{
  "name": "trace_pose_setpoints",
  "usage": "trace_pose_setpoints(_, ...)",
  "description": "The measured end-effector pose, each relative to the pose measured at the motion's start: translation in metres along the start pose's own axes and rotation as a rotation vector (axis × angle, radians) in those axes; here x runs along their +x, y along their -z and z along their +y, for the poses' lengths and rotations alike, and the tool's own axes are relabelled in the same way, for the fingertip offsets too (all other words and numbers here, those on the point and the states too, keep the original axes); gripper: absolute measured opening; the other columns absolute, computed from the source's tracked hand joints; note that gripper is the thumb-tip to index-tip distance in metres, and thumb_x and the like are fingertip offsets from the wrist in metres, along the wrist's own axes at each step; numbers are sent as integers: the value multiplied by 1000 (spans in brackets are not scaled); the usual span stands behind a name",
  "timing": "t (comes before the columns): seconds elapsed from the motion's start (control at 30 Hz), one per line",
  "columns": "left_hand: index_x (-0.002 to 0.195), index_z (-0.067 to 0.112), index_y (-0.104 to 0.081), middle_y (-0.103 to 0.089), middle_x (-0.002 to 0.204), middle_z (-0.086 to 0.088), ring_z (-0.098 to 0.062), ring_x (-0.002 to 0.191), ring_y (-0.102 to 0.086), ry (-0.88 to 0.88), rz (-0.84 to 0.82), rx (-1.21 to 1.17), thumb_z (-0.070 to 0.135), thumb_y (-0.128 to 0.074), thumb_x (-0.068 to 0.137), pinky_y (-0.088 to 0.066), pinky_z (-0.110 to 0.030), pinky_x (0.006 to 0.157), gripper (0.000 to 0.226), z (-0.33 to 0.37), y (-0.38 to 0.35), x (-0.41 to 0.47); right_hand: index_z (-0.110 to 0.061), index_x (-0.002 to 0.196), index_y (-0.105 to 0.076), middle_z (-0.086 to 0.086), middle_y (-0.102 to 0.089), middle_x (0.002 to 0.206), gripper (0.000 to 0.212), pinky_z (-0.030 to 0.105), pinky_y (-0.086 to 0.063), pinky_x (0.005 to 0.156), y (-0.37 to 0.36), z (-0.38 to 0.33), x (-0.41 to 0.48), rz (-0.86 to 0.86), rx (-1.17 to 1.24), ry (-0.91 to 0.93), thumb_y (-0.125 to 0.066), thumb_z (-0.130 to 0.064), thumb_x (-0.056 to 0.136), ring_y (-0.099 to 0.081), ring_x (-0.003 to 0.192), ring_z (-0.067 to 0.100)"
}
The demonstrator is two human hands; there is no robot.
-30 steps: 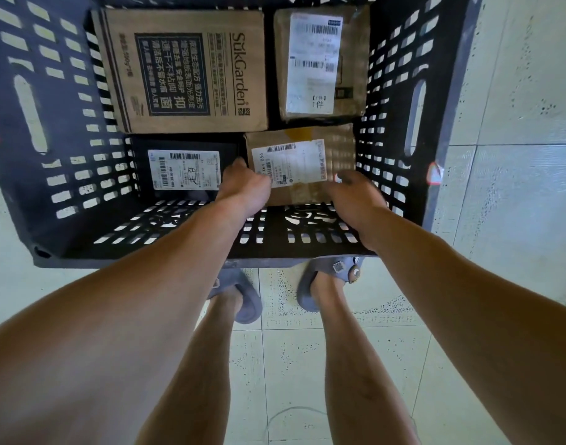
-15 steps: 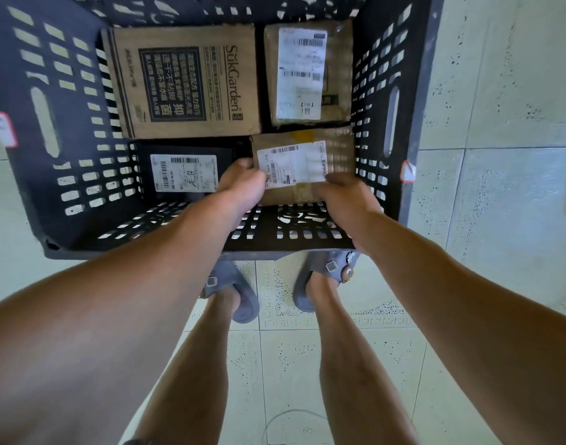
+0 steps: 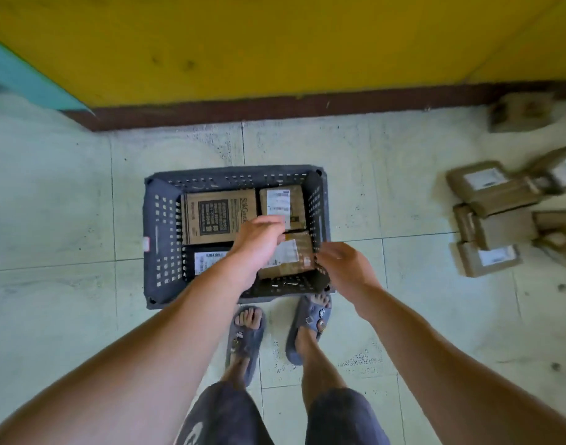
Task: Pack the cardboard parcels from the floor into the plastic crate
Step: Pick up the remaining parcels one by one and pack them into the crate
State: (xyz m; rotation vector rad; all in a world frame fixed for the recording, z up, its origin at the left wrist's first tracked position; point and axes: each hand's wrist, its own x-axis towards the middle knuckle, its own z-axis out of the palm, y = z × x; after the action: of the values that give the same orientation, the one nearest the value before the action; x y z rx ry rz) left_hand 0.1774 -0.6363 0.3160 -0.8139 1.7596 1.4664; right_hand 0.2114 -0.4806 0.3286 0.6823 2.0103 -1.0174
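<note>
Down in the plastic crate [image 3: 153, 239] four cardboard parcels already sit side by side: the big printed box [image 3: 217, 216], a labelled parcel [image 3: 283, 205] beside it, a small parcel [image 3: 291, 256] by the right wall and a dark parcel [image 3: 207, 260] on the left. The person's left hand [image 3: 259, 248] and right hand [image 3: 345, 268] hover above the small parcel, each grip loose and holding nothing, though it's blurry. Looks like a gap between placements. The next move probably calls for turning right to the floor pile [image 3: 493, 200], well apart from the crate, and grabbing another one.
</note>
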Motion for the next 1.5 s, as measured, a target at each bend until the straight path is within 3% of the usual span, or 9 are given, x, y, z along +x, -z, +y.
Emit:
trace_pose_setpoints(0.07,109,27,-64,-67,118,2,-9,103,-64,-60,-43,4,20,-54,96,-49,-36,99,18,29,4,-42,-18,87,-59,1,-55,74,16,19,-34,44,20,-12,-45,48,37,-10,-45,-21,94,-50,63,17)
trace_pose_setpoints(0.1,112,26,-64,-66,118,3,-9,103,-64,-95,-70,16,20,-54,97,-49,-35,98,19,43,4,-62,-11,91,-62,8,-57,77,18,20,-40,46,32,-17,-68,69,66,-16,-46,-20,94,-52,66,20)
trace_pose_setpoints(0.17,117,22,-64,-67,118,1,-10,102,-63,-136,-106,49,19,-53,97,-49,-30,93,23,65,3,-99,1,109,-61,23,-64,101,28,38,-54,75,50,-18,-111,110,143,-23,-49,-19,94,-63,89,34)
trace_pose_setpoints(0.2,119,19,-64,-67,117,0,-11,101,-64,-148,-118,58,17,-53,97,-48,-28,89,24,75,1,-117,4,114,-57,27,-61,114,31,49,-50,90,58,-16,-130,140,177,-29,-51,-19,93,-60,103,40)
trace_pose_setpoints(0.3,119,17,-64,-69,113,1,-12,102,-65,-201,-155,84,16,-51,98,-48,-24,83,25,99,-9,-163,0,113,-57,22,-59,125,31,55,-42,103,89,-9,-185,250,302,-28,-54,-23,93,-56,114,41)
trace_pose_setpoints(0.43,116,18,-65,-69,112,2,-11,102,-65,-264,-229,163,17,-50,99,-49,-27,83,23,117,-33,-201,-25,123,-63,-5,-60,130,29,39,-45,105,132,13,-239,391,454,19,-55,-29,95,-58,116,19)
trace_pose_setpoints(0.77,122,16,-59,-67,114,-2,-16,106,-63,-370,-401,365,18,-46,100,-51,-31,90,25,157,-218,-247,-18,126,-61,-1,-61,127,30,34,-46,104,257,122,-275,513,713,57,-54,-24,97,-58,114,15)
trace_pose_setpoints(1.07,121,18,-59,-66,115,0,-17,107,-63,-311,-429,401,19,-44,101,-50,-36,97,25,172,-413,-273,-24,117,-65,-6,-64,118,24,34,-48,100,398,245,-258,497,827,8,-54,-27,95,-61,107,12)
trace_pose_setpoints(1.5,126,16,-59,-68,114,1,-15,106,-63,-137,-353,280,19,-46,101,-50,-31,93,29,240,-542,-168,-19,124,-62,0,-64,121,30,36,-46,104,546,254,-124,365,715,-99,-54,-24,96,-60,110,14)
